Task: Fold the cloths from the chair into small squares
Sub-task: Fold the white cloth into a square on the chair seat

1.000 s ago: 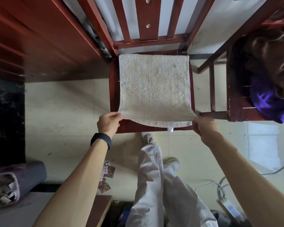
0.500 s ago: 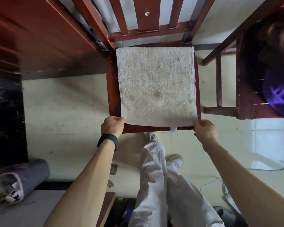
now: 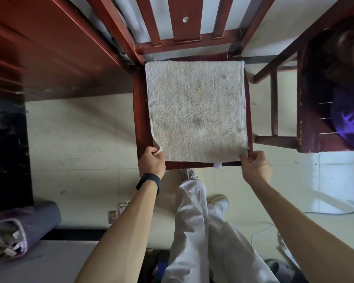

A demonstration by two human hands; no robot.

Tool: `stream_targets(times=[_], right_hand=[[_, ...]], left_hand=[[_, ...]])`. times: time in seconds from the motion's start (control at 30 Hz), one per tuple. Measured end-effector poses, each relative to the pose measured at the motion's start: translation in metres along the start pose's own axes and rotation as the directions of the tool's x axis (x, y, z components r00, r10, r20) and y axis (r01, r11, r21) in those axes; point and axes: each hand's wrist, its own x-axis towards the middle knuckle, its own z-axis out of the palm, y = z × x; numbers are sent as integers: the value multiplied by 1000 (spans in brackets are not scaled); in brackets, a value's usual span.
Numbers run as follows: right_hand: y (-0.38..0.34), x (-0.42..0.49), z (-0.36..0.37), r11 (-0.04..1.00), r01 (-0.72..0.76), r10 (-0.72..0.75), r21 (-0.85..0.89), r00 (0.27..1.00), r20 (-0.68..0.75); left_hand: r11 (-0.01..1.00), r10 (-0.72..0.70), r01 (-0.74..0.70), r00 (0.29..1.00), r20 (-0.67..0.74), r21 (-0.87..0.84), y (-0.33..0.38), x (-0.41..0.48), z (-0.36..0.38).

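A cream terry cloth [image 3: 196,109] lies spread flat over the seat of a red-brown wooden chair [image 3: 140,119]. It covers nearly the whole seat, and a small white tag hangs at its near edge. My left hand [image 3: 151,162], with a black band on the wrist, pinches the cloth's near left corner, which is slightly lifted. The near right corner is pinched in my right hand [image 3: 254,166].
A second wooden chair [image 3: 307,123] stands to the right, holding a brown cloth [image 3: 343,54] and a purple cloth [image 3: 349,123]. A dark wooden bed frame [image 3: 39,48] fills the upper left. A purple roll [image 3: 23,227], cards and cables lie on the tiled floor near my legs.
The cloth's near edge, held raised off the seat a second ago, has come down onto the seat. Both hands stayed on the near corners; the left corner now curls up slightly.
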Motion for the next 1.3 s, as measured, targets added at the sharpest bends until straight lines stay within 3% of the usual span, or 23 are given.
stream_targets(times=[0.13,0.27,0.37,0.57,0.7,0.8,0.9,0.97,1.07,1.3], right_hand=[[0,6,-2,999,18,-15,-47,999,51],[-4,-2,-14,1000,20,-21,13,995,95],[-8,-7,-18,995,100,-96,-20,986,139],[-22,0,5,992,78,-63,-102,987,146],[-25,3,14,995,-61,70,-85,992,106],[-21,9,8,987,-119,137,-107,974,180],[-13,4,-11,994,-112,112,-14,960,256],[-12,-4,-32,971,-158,94,180,943,321],[-25,-26,-84,846,-239,49,476,925,377],[-85,-104,-240,698,-51,-88,715,984,157]], left_hand=[[989,-49,49,999,0,-137,-5,3,-2],[959,-54,50,999,-5,-278,-13,2,-22],[965,-23,21,1000,-3,-261,-13,-6,-42],[983,-6,6,1000,1,-183,1,-7,-51],[989,-25,24,1000,-8,-149,2,0,-48],[990,-37,34,999,-13,-140,0,2,-48],[985,-50,48,999,-8,-165,5,-6,-54],[975,-56,57,998,11,-213,14,-15,-61],[945,-43,59,997,58,-323,34,-34,-81],[815,133,9,970,202,-580,118,-121,-167]])
